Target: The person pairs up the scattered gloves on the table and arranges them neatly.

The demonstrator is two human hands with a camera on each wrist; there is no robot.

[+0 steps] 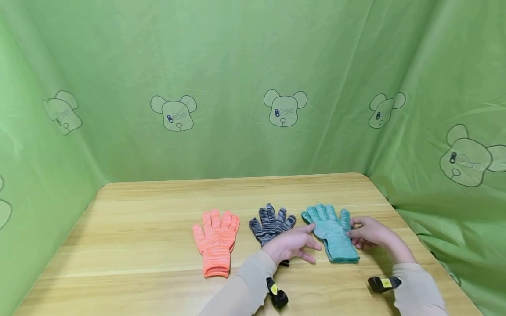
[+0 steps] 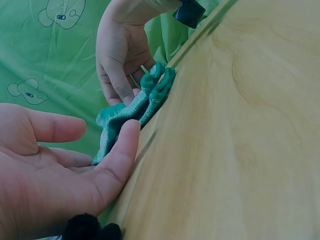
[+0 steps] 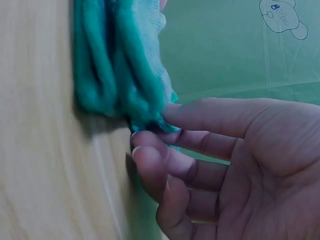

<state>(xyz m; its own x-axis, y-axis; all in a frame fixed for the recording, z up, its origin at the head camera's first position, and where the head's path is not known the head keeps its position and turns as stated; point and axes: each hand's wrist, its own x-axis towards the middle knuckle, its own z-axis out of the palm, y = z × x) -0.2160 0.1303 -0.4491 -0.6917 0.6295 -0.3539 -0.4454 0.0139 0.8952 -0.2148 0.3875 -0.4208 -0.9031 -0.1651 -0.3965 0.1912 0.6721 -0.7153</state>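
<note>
A teal knitted glove (image 1: pixel 336 239) lies on the right part of the table, fingers pointing away and cuff towards me. At its right edge my right hand (image 1: pixel 367 231) pinches the fabric between thumb and fingers; the right wrist view shows the glove's side (image 3: pixel 142 55) meeting the thumb tip. On the glove's left side is my left hand (image 1: pixel 293 243), fingers spread and fairly straight, with a fingertip at the glove's edge. Whether that fingertip presses the cloth I cannot tell. A dark grey striped glove (image 1: pixel 270 224) lies partly hidden beneath my left hand.
An orange knitted glove (image 1: pixel 216 241) lies flat left of the grey one. The wooden table (image 1: pixel 138 228) has rounded far corners, and green cloth (image 1: pixel 229 52) printed with bear heads hangs round it. Each wrist carries a black camera (image 1: pixel 278 296).
</note>
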